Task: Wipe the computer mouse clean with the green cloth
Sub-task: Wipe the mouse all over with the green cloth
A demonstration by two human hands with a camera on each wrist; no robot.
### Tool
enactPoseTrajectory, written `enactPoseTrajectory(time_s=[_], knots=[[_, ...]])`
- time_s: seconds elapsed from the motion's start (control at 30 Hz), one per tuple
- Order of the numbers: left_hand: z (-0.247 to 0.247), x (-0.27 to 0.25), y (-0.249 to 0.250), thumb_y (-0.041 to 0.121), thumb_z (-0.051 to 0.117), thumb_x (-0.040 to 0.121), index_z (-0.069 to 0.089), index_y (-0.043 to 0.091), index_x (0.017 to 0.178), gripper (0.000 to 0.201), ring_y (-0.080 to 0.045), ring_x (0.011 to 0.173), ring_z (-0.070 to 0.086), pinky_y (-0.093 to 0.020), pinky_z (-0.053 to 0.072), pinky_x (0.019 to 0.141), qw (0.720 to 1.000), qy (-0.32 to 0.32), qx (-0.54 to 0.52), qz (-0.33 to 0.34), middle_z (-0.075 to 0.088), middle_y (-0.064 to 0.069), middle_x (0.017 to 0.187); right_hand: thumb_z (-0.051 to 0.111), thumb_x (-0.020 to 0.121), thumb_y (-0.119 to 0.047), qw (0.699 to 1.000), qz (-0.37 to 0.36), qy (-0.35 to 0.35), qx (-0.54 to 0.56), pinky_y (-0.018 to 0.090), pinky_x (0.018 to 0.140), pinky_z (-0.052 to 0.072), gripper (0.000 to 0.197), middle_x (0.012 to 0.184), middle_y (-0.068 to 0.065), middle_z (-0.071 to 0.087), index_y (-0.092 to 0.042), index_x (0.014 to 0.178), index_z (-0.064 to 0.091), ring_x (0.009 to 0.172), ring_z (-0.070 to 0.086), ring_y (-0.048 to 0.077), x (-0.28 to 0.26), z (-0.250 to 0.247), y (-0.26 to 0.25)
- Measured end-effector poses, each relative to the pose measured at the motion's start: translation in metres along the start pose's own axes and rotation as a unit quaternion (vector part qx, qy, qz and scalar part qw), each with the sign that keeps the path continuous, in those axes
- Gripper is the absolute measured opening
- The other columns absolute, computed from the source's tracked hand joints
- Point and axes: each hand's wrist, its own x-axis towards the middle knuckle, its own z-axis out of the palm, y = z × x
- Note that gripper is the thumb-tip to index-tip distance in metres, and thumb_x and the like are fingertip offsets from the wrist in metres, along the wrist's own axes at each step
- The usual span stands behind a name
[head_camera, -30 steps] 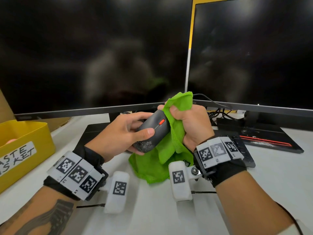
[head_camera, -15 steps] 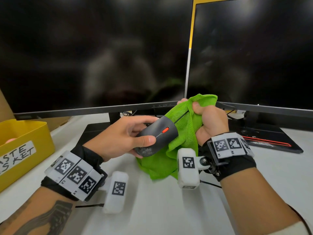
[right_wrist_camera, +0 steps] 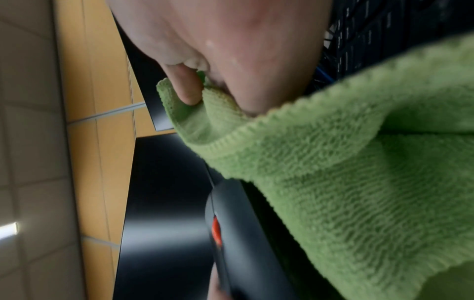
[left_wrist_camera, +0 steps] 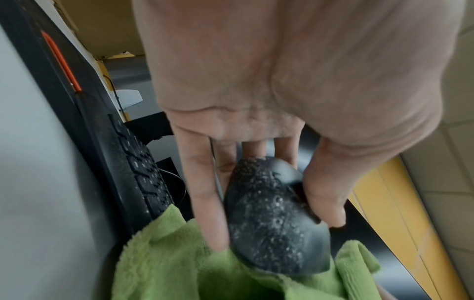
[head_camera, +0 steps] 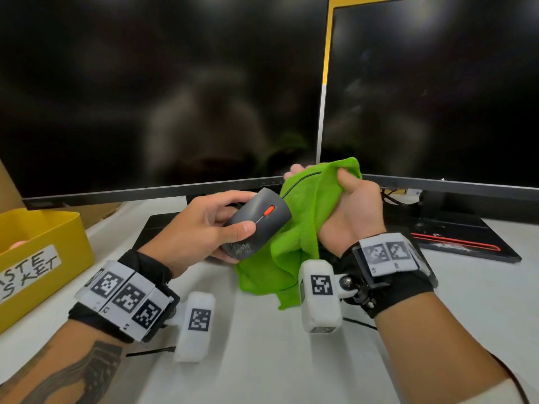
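Note:
A dark grey computer mouse (head_camera: 256, 223) with an orange scroll wheel is lifted above the desk, its rear end speckled with pale dust (left_wrist_camera: 271, 217). My left hand (head_camera: 204, 225) grips it, thumb on one side and fingers on the other. Its thin cable runs up across the green cloth (head_camera: 297, 243). My right hand (head_camera: 347, 211) holds the bunched cloth just right of the mouse, thumb pressed into a fold (right_wrist_camera: 189, 91). The cloth hangs down to the desk and lies against the mouse's right side (right_wrist_camera: 346, 192).
Two dark monitors (head_camera: 163, 91) stand close behind the hands. A yellow waste basket (head_camera: 38, 258) sits at the left edge. A black keyboard (left_wrist_camera: 143, 176) and a black pad with a red stripe (head_camera: 455, 243) lie under the screens. The white desk (head_camera: 262, 360) stretches in front.
My right hand has drawn the cloth up and to the right off the mouse's front, uncovering its top and cable. The left hand still holds the mouse, tilted slightly higher.

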Motion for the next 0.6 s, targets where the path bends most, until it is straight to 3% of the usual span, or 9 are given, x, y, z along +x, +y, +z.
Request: enactPoseTrajectory(time_s=[0.13, 0.2, 0.3, 0.4, 0.47, 0.6], knots=[[0.006, 0.001, 0.0, 0.024, 0.084, 0.086, 0.066, 0.034, 0.129, 0.047, -0.025, 0.093, 0.08, -0.045, 0.067, 0.069, 1.0, 0.022, 0.019, -0.005, 0.081, -0.001, 0.11, 0.04, 0.109, -0.026, 0.997, 0.042, -0.042, -0.046, 0.052, 0.106, 0.049, 0.034, 0.137, 0.026, 0.065, -0.001, 0.12, 0.06, 0.13, 0.061, 0.036, -0.007, 0.012, 0.014], [0.008, 0.001, 0.001, 0.024, 0.075, 0.089, 0.065, 0.032, 0.13, 0.042, -0.023, 0.092, 0.08, -0.043, 0.067, 0.067, 0.999, 0.028, 0.016, -0.008, 0.082, 0.0, 0.109, 0.046, 0.105, -0.009, 0.995, 0.033, -0.051, -0.082, 0.048, 0.098, 0.054, 0.019, 0.131, 0.024, 0.068, -0.001, 0.116, 0.061, 0.121, 0.066, 0.034, -0.005, 0.013, 0.022], [0.009, 0.001, 0.002, 0.03, 0.075, 0.084, 0.067, 0.033, 0.129, 0.046, -0.024, 0.093, 0.08, -0.043, 0.066, 0.068, 1.0, 0.015, 0.023, -0.009, 0.081, -0.002, 0.111, 0.048, 0.101, 0.007, 0.993, -0.001, -0.034, -0.11, 0.048, 0.092, 0.059, 0.018, 0.11, 0.022, 0.075, 0.001, 0.106, 0.064, 0.101, 0.074, 0.034, 0.002, 0.009, 0.029], [0.006, 0.0, 0.003, 0.029, 0.083, 0.085, 0.072, 0.041, 0.12, 0.038, -0.024, 0.094, 0.079, -0.046, 0.066, 0.071, 1.0, -0.012, 0.029, -0.002, 0.08, -0.003, 0.113, 0.046, 0.102, 0.006, 0.995, -0.013, -0.006, -0.103, 0.048, 0.084, 0.062, 0.019, 0.102, 0.022, 0.076, 0.003, 0.101, 0.065, 0.089, 0.077, 0.033, 0.006, 0.006, 0.025], [0.002, -0.001, 0.003, 0.029, 0.077, 0.083, 0.074, 0.043, 0.116, 0.036, -0.024, 0.093, 0.078, -0.046, 0.065, 0.07, 0.999, -0.023, 0.025, 0.002, 0.079, -0.007, 0.114, 0.045, 0.102, 0.005, 0.997, -0.025, 0.017, -0.077, 0.045, 0.077, 0.062, 0.019, 0.098, 0.02, 0.077, 0.001, 0.1, 0.064, 0.084, 0.078, 0.031, 0.009, 0.003, 0.016], [-0.001, -0.001, 0.001, 0.034, 0.083, 0.078, 0.071, 0.035, 0.125, 0.049, -0.022, 0.091, 0.076, -0.04, 0.062, 0.065, 0.998, -0.053, 0.025, 0.0, 0.079, -0.011, 0.114, 0.046, 0.103, 0.005, 0.993, -0.066, 0.086, -0.039, 0.047, 0.077, 0.061, 0.02, 0.096, 0.019, 0.08, 0.001, 0.096, 0.064, 0.081, 0.079, 0.03, 0.012, -0.01, -0.007]])
